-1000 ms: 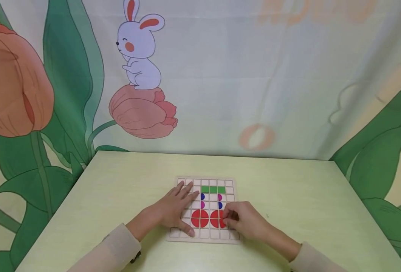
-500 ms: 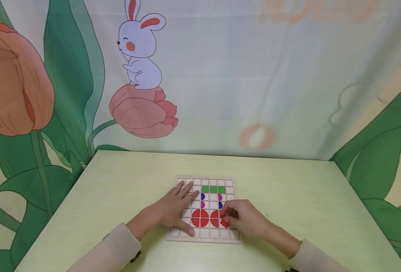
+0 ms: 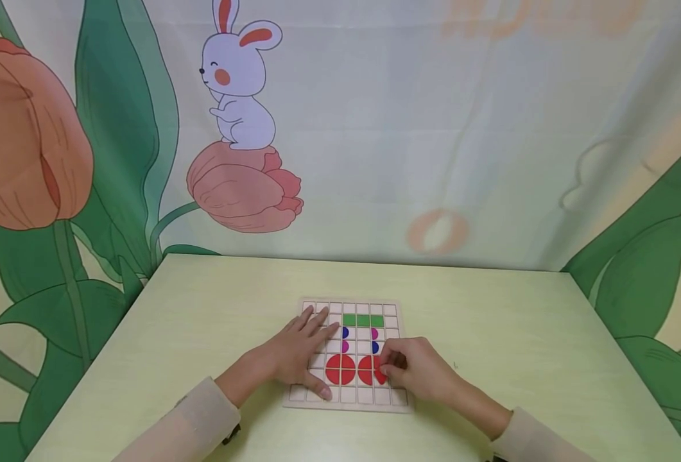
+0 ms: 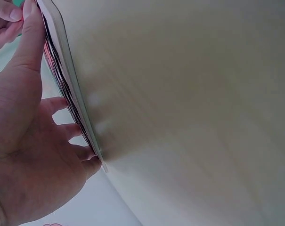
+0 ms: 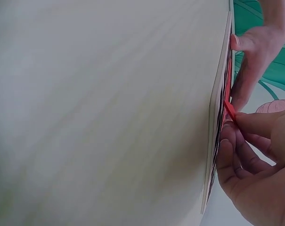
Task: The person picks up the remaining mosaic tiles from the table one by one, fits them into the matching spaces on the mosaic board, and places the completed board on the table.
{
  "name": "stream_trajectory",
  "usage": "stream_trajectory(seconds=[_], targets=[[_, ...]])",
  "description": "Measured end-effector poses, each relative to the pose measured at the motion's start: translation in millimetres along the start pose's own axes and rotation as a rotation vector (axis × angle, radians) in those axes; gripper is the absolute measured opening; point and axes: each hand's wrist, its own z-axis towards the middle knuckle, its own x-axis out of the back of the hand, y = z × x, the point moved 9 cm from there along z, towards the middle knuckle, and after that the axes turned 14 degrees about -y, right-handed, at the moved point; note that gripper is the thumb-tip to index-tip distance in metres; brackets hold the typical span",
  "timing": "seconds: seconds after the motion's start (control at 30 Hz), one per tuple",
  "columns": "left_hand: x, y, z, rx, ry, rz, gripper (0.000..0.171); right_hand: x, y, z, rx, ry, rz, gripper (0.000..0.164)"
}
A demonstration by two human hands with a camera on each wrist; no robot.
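Observation:
A pale wooden grid board (image 3: 348, 396) lies on the table with coloured tiles in its cells. My left hand (image 3: 295, 353) rests on its left side, fingers spread and thumb near the front edge. At the right side my right hand (image 3: 416, 366) pinches a red tile (image 5: 230, 111) between thumb and fingers. In the right wrist view that tile is tilted, with one end down at the board. Four-part red circle (image 3: 334, 362) sits left of a second red circle (image 3: 366, 363), whose right part the fingers partly cover. Green squares (image 3: 362, 320) form a row farther back.
Small blue half-circles (image 3: 345, 332) and magenta half-circles (image 3: 345, 346) lie in cells between the green row and the red circles. The pale table (image 3: 213, 308) extends around the board. Behind it hangs a curtain (image 3: 363, 128) printed with a rabbit and tulips.
The right hand first has its fingers at the second circle's right part, then lifts and tilts the red tile there, and now holds it turned lower at that spot. The left hand stays put.

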Motion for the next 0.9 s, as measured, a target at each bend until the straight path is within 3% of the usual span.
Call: stream_trajectory(seconds=[0.4,0.7,0.9], targets=[[-0.1,-0.7,-0.3,0.006,-0.001,-0.003,0.128,-2.2,4.2,0.1,-0.035,-0.014,-0.045,0.018],[-1.9,-2.7,0.8,0.007,0.001,-0.004,0.128,-4.7,-8.9,-0.7,0.074,-0.055,-0.154,0.011],[-2.1,-3.3,1.1,0.008,0.003,-0.003,0.128,-8.0,-10.5,-1.7,0.067,-0.078,-0.191,0.013]])
